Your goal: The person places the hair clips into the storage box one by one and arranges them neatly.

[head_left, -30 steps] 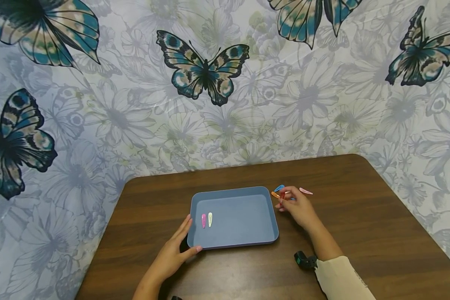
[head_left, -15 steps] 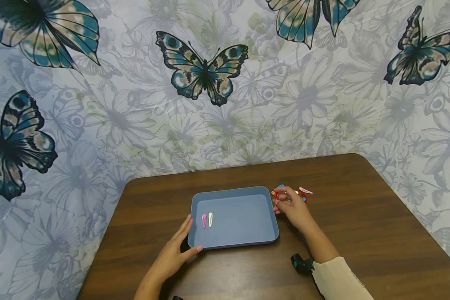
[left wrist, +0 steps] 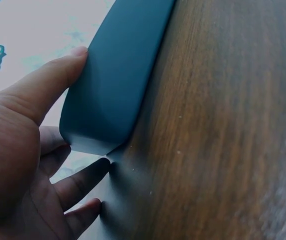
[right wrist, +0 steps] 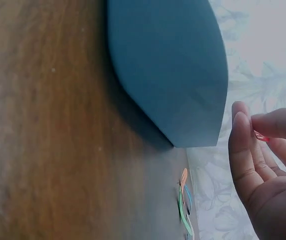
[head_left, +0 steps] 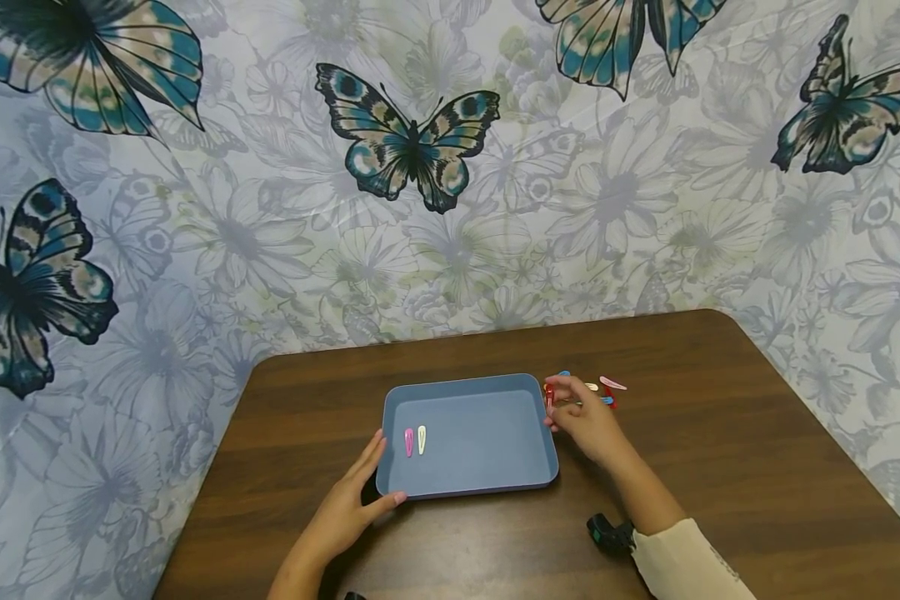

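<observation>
My right hand (head_left: 591, 427) pinches a red hair clip (head_left: 549, 394) between thumb and fingers, just beside the right rim of a blue-grey tray (head_left: 487, 454). In the right wrist view, only a bit of that red clip (right wrist: 261, 137) shows past the fingertips. A bright pink hair clip (head_left: 408, 442) and a cream hair clip (head_left: 422, 440) lie side by side, lengthwise, in the tray's left part. My left hand (head_left: 337, 510) rests at the tray's near left corner, thumb on the front side and extended fingers along the left side.
Behind the right hand lie several loose hair clips on the wooden table (head_left: 720, 467), among them a light pink clip (head_left: 612, 383). The right wrist view shows an orange clip (right wrist: 184, 177) and a green clip (right wrist: 181, 205) there. A butterfly-patterned cloth (head_left: 270, 208) hangs behind.
My right hand has moved slightly left with the red hair clip, from over the loose clips to the tray's right rim. The left hand and both clips in the tray have stayed put.
</observation>
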`<state>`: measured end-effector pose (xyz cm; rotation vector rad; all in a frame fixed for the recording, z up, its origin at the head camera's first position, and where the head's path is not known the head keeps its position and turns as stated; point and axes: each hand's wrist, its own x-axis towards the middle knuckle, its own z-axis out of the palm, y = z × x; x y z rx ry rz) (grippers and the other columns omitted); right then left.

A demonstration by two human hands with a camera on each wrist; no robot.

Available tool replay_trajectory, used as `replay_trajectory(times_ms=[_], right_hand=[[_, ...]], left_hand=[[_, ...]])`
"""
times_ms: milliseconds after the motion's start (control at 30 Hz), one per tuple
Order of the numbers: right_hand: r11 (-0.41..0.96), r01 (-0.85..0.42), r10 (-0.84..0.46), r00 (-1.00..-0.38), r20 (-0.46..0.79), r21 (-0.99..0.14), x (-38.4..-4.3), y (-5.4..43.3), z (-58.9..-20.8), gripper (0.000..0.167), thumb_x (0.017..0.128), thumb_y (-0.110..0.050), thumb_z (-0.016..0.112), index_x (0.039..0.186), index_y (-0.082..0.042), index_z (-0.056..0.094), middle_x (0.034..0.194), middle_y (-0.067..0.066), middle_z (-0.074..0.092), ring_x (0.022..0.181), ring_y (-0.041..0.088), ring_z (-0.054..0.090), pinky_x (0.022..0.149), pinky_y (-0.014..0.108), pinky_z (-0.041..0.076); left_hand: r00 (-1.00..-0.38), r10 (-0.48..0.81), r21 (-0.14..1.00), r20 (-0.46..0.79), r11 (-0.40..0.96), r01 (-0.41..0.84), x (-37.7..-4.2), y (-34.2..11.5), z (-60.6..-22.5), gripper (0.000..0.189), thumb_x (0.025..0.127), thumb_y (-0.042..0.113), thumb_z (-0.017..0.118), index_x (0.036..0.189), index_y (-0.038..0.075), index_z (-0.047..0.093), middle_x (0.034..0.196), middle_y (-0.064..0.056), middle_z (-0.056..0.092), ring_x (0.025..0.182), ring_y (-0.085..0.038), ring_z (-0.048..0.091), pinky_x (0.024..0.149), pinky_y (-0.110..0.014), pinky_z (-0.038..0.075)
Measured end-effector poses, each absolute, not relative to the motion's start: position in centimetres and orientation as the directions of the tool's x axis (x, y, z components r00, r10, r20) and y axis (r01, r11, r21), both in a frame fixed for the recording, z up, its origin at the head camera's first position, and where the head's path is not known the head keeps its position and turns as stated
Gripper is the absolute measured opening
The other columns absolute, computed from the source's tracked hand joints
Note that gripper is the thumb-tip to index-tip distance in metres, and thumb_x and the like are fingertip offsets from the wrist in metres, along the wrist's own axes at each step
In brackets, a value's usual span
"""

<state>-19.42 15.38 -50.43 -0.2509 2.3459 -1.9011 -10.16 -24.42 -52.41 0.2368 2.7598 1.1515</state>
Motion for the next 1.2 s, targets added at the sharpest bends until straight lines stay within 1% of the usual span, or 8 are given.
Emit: replay_trajectory(times_ms=[133,333,467,767,900,1033,1200], right_hand=[[0.213,-0.065,-0.220,-0.975,0.017,-0.975,-19.1,15.3,-50.2,0.052,0.096,0.003,0.062,0.145,-0.002,0.047,0.123,0.028,0.057,0.090,0.031,0.073,0.076,0.029,0.061],[0.219,-0.094,-0.261,-0.965,0.034,-0.971,-18.9,14.8,-50.0,0.055,0.093,0.005,0.061,0.146,-0.004,0.047,0.123,0.031,0.060,0.091,0.026,0.071,0.076,0.022,0.056],[0.211,-0.094,-0.291,-0.956,0.030,-0.973,-18.7,14.5,-50.0,0.056,0.093,0.003,0.064,0.146,-0.003,0.047,0.125,0.031,0.060,0.093,0.023,0.070,0.075,0.020,0.054],[0.225,-0.101,-0.301,-0.953,0.029,-0.969,-18.6,13.2,-49.9,0.060,0.090,-0.004,0.073,0.146,-0.005,0.051,0.122,0.023,0.064,0.091,0.012,0.070,0.076,0.018,0.055],[0.224,-0.114,-0.298,-0.953,0.043,-0.968,-18.6,12.7,-49.8,0.060,0.090,-0.006,0.075,0.145,-0.003,0.052,0.120,0.021,0.065,0.090,0.009,0.070,0.076,0.017,0.056],[0.229,-0.120,-0.297,-0.954,0.048,-0.966,-18.6,12.2,-49.7,0.060,0.089,-0.009,0.077,0.144,-0.003,0.054,0.119,0.019,0.068,0.091,0.011,0.071,0.076,0.017,0.056],[0.231,-0.118,-0.296,-0.954,0.046,-0.966,-18.7,11.5,-49.6,0.060,0.089,-0.011,0.078,0.144,-0.004,0.055,0.118,0.017,0.070,0.093,0.015,0.071,0.076,0.017,0.056]], left_hand=[[-0.977,0.199,0.719,-0.072,0.690,0.087,-10.2,-24.4,-52.2,0.097,0.086,0.059,0.072,0.163,0.025,0.023,0.172,0.010,0.011,0.156,-0.029,0.021,0.120,-0.066,0.024],[-0.977,0.197,0.713,-0.084,0.697,0.079,-10.2,-24.4,-52.1,0.097,0.086,0.060,0.071,0.163,0.026,0.021,0.172,0.010,0.010,0.156,-0.029,0.021,0.120,-0.066,0.024],[-0.977,0.196,0.715,-0.088,0.695,0.075,-10.2,-24.4,-52.1,0.097,0.086,0.060,0.070,0.163,0.027,0.021,0.172,0.011,0.010,0.156,-0.029,0.020,0.120,-0.067,0.024],[-0.977,0.196,0.717,-0.084,0.693,0.077,-10.3,-24.5,-52.2,0.097,0.086,0.061,0.070,0.163,0.028,0.021,0.172,0.011,0.010,0.156,-0.029,0.020,0.120,-0.067,0.024],[-0.977,0.195,0.715,-0.085,0.695,0.076,-10.3,-24.5,-52.3,0.097,0.086,0.060,0.071,0.163,0.029,0.021,0.172,0.011,0.010,0.156,-0.029,0.020,0.119,-0.067,0.024],[-0.977,0.193,0.717,-0.089,0.694,0.071,-10.3,-24.5,-52.3,0.096,0.087,0.057,0.072,0.163,0.029,0.021,0.172,0.012,0.009,0.157,-0.029,0.019,0.120,-0.067,0.023],[-0.978,0.196,0.719,-0.076,0.690,0.083,-10.3,-24.5,-52.3,0.096,0.086,0.059,0.072,0.163,0.028,0.022,0.172,0.011,0.011,0.156,-0.028,0.020,0.120,-0.066,0.024]])
